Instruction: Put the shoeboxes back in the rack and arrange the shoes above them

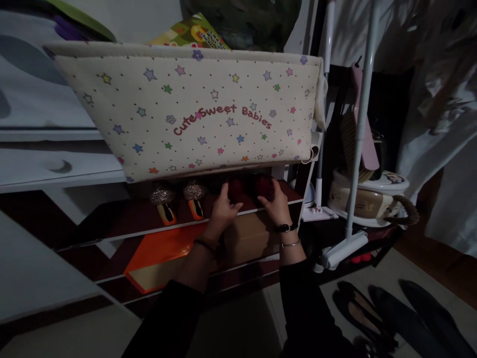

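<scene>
A pair of dark red shoes stands on the upper shelf, dim in the shadow below the fabric bin. My left hand (224, 211) curls its thumb and fingers around the heel end of the left red shoe (235, 189). Around the right red shoe (263, 186), my right hand (276, 205) closes in the same way. The toes of both are lost in the dark. To the left on that shelf (128, 211) sit two glittery heeled shoes (194, 191) with orange-edged heels.
The star-patterned bin (208, 109) overhangs the shelf. Below are an orange box (160, 253) and a brown cardboard box (249, 236). A mop (346, 248) and a pink-handled brush (363, 119) stand at right; dark shoes (402, 313) lie on the floor.
</scene>
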Demonstrator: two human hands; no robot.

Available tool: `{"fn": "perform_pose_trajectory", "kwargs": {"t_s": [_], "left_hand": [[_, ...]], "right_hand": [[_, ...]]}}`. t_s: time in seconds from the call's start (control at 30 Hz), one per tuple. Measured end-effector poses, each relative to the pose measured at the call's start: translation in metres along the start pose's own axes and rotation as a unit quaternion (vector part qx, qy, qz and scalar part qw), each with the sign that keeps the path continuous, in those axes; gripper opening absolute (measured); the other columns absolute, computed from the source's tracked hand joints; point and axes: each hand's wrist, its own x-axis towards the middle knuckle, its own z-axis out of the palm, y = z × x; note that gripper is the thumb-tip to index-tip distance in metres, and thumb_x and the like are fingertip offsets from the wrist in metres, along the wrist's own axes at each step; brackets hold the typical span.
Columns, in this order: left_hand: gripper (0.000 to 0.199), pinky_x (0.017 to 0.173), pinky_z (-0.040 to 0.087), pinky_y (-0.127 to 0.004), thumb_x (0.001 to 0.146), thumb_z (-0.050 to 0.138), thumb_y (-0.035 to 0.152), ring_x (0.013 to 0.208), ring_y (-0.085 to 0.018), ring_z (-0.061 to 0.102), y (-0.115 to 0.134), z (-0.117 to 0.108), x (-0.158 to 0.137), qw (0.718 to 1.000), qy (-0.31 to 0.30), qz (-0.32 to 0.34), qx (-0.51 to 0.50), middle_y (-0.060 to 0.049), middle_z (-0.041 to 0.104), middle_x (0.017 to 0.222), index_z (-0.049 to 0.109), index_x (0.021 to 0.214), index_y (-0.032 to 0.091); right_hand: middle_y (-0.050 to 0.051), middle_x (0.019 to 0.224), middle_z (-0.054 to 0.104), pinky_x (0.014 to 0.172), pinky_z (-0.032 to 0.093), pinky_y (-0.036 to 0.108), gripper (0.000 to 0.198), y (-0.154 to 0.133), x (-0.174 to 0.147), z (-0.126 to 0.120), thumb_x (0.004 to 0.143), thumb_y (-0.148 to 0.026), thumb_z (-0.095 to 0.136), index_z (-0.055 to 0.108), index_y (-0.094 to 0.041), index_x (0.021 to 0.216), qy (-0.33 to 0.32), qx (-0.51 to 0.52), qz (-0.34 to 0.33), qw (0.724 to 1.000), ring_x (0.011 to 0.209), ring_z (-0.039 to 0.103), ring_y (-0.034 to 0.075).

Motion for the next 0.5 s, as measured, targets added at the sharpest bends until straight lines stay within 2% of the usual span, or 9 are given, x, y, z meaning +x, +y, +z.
{"fn": "perform_pose_trajectory", "kwargs": {"t_s": [0.07, 0.13, 0.3, 0.4, 0.5], "left_hand": [[0.098, 0.086, 0.058, -0.030, 0.077, 0.077, 0.014, 0.094, -0.022, 0.074, -0.002, 0.001, -0.003, 0.999, -0.017, -0.040, -0.006, -0.008, 0.075, 0.107, 0.034, 0.165, 0.018], [0.099, 0.083, 0.058, -0.029, 0.078, 0.076, 0.014, 0.092, -0.022, 0.074, -0.001, 0.004, -0.004, 0.998, -0.025, -0.062, 0.005, -0.009, 0.075, 0.107, 0.031, 0.167, 0.017], [0.099, 0.086, 0.059, -0.032, 0.079, 0.076, 0.013, 0.090, -0.022, 0.074, 0.005, 0.017, -0.005, 1.000, -0.011, -0.027, -0.001, -0.015, 0.072, 0.125, 0.032, 0.166, 0.018], [0.097, 0.087, 0.060, -0.033, 0.080, 0.076, 0.013, 0.095, -0.023, 0.074, 0.004, 0.023, -0.006, 1.000, 0.002, -0.019, -0.017, -0.016, 0.071, 0.131, 0.032, 0.166, 0.021], [0.096, 0.086, 0.060, -0.032, 0.081, 0.075, 0.014, 0.094, -0.022, 0.075, 0.002, 0.024, -0.007, 1.000, 0.001, -0.010, -0.015, -0.015, 0.069, 0.136, 0.032, 0.167, 0.024]], "right_hand": [[0.011, 0.117, 0.074, 0.090, 0.061, 0.039, 0.083, 0.001, -0.001, -0.004, 0.081, -0.017, 0.077, 0.044, -0.019, 0.156, -0.024, 0.026, 0.021, 0.999, 0.091, 0.074, 0.025], [0.009, 0.111, 0.075, 0.083, 0.060, 0.036, 0.083, 0.001, -0.002, -0.005, 0.081, -0.017, 0.073, 0.042, -0.019, 0.158, -0.036, 0.036, 0.016, 0.999, 0.080, 0.073, 0.022], [0.007, 0.102, 0.074, 0.078, 0.058, 0.032, 0.079, 0.002, -0.003, -0.005, 0.081, -0.018, 0.069, 0.045, -0.016, 0.156, -0.048, 0.034, -0.029, 0.998, 0.074, 0.069, 0.019], [0.010, 0.115, 0.074, 0.081, 0.059, 0.032, 0.081, 0.005, -0.003, -0.002, 0.082, -0.018, 0.069, 0.042, -0.017, 0.158, -0.055, 0.048, -0.037, 0.997, 0.078, 0.070, 0.019], [0.015, 0.135, 0.069, 0.095, 0.059, 0.036, 0.081, 0.009, -0.003, 0.004, 0.085, -0.016, 0.067, 0.040, -0.017, 0.161, -0.040, 0.048, -0.059, 0.996, 0.098, 0.072, 0.022]]}}
